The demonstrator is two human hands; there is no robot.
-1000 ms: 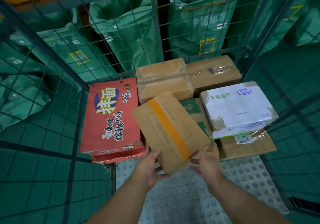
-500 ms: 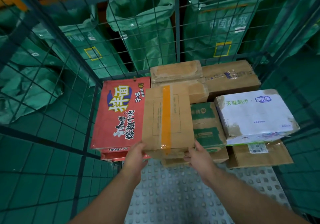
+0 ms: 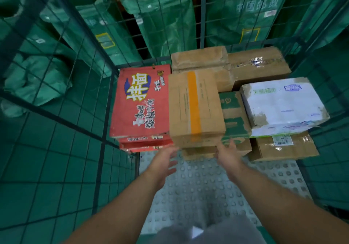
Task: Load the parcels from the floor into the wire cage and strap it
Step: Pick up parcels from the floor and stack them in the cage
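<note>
Head view: hands (image 3: 164, 163) (image 3: 229, 155) seemingly open, outstretched.

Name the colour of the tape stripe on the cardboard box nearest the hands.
Orange: one tape stripe running along the cardboard box top, clearest in the head view.

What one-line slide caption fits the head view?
Open left hand and right hand reach toward the orange-taped box among parcels in the wire cage.

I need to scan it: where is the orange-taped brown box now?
Head view: the orange-taped box lies centrally in the wire cage atop another brown box, between the red noodle carton (left) and the green-printed box (right).
</note>
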